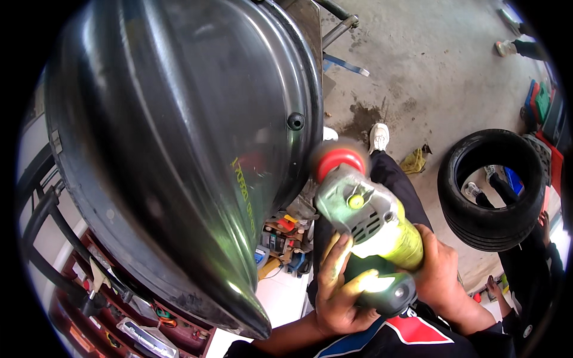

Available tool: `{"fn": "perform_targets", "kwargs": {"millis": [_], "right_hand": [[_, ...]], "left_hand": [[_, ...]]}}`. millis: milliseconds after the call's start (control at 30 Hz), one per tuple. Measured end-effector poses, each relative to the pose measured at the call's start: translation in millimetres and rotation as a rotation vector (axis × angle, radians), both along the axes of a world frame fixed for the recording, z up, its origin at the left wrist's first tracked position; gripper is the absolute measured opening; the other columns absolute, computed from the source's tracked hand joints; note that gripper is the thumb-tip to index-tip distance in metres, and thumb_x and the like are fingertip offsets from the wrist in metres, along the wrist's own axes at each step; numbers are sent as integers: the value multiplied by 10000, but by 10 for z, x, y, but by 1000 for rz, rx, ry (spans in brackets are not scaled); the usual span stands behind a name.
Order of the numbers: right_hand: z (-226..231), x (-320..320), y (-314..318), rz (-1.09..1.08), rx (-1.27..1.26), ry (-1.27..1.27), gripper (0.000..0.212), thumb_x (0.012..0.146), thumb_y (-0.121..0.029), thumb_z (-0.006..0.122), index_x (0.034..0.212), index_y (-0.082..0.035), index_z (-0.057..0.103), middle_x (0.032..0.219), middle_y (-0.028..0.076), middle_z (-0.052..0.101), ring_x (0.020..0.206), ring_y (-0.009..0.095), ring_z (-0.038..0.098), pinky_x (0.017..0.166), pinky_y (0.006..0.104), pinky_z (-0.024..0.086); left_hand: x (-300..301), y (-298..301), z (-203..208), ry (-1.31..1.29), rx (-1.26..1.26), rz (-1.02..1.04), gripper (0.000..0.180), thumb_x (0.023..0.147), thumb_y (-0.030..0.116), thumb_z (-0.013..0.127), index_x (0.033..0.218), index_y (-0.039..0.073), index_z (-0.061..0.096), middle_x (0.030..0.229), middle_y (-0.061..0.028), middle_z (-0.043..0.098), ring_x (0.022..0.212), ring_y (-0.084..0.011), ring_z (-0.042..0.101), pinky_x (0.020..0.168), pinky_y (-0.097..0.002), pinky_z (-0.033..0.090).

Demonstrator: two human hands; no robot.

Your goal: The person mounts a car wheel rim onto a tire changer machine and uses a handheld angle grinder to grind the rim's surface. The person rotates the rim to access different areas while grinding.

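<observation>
Glossy black wheel rim (179, 119) looms nearest my camera, filling the left side. My left hand (338, 298) has its fingers curled around the rear of the power tool (376, 218), and my right hand (439, 268) is clamped about its yellow-green body. Its red disc (342, 160), blurred as if spinning, sits by the rim's edge; I can't tell whether they touch. I judge this a surface-working step, calling next for steady, light pressure. Beyond, a tyre (452, 218) is well apart.

Left grip (341, 303) and right grip (439, 267) curl close together.
</observation>
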State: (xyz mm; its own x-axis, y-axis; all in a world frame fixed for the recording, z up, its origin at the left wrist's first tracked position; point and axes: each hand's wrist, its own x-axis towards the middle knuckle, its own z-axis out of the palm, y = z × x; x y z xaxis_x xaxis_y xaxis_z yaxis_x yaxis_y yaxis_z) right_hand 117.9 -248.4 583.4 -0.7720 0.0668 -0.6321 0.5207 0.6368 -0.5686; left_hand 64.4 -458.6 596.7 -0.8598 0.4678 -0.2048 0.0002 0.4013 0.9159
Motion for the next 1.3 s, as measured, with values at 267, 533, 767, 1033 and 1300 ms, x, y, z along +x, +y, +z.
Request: {"fn": "perform_targets", "kwargs": {"millis": [267,533,767,1033,1300], "right_hand": [[0,113,-153,124,-76,17,887,580,-276,941,1331,-33,537,909,129,661,752,348,705,656,422,570],[-60,94,-84,84,9,107,860,552,-207,935,1296,-1,556,906,140,666,766,351,698,669,420,572],[-22,69,106,69,78,101,846,564,-200,928,1300,3,561,915,142,677,786,347,706,679,421,574],[-14,203,-25,196,-71,66,912,562,-261,928,1335,13,528,905,130,648,742,328,691,646,414,569],[-46,221,-73,186,-41,90,898,569,-243,926,1333,10,529,903,135,643,739,334,689,653,413,569]], "left_hand": [[252,-129,127,56,-100,66,510,901,326,781,1237,-20,612,1485,-378,363,1424,-536,413,1131,-558,457],[222,-128,60,-13,-48,23,521,896,395,781,1217,8,646,1531,-331,337,1463,-540,349,1165,-580,402],[226,47,-56,-34,29,20,464,890,363,796,1161,16,652,1537,-348,309,1483,-533,323,1182,-581,377],[478,-135,206,-55,-119,137,297,855,135,816,1071,23,647,1489,-384,347,1451,-521,395,1145,-564,452],[503,-231,166,-49,-124,60,419,855,224,822,1156,11,622,1524,-384,300,1510,-540,268,1182,-574,392]]}}
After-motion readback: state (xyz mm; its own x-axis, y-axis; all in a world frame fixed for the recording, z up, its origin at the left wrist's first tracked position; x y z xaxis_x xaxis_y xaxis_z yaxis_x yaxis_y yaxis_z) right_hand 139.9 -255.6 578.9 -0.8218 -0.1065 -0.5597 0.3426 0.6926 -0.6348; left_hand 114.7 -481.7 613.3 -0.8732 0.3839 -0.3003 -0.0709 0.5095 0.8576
